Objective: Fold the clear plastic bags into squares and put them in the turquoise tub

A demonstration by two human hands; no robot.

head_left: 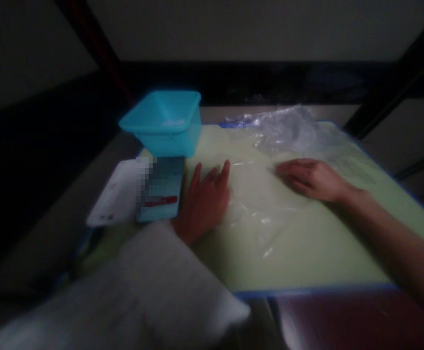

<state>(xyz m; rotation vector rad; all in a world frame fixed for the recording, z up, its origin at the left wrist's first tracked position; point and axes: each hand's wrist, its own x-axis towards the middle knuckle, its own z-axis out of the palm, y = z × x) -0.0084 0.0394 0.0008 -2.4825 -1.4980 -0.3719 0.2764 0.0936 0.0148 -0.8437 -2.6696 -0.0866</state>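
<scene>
A clear plastic bag [259, 214] lies flat on the pale green mat [306, 253]. My left hand [204, 201] rests palm down on the bag's left edge, fingers stretched forward and slightly apart. My right hand [312, 180] lies flat on the bag's upper right part, fingers pointing left. Neither hand grips anything. A white sleeve [149, 291] covers my left forearm.
A turquoise square bowl [164, 121] stands on a blue box [161, 187] left of my left hand, beside a white flat object [115, 199]. Crumpled clear plastic [292, 126] lies at the mat's far edge. The mat's blue front edge [306, 290] runs near me.
</scene>
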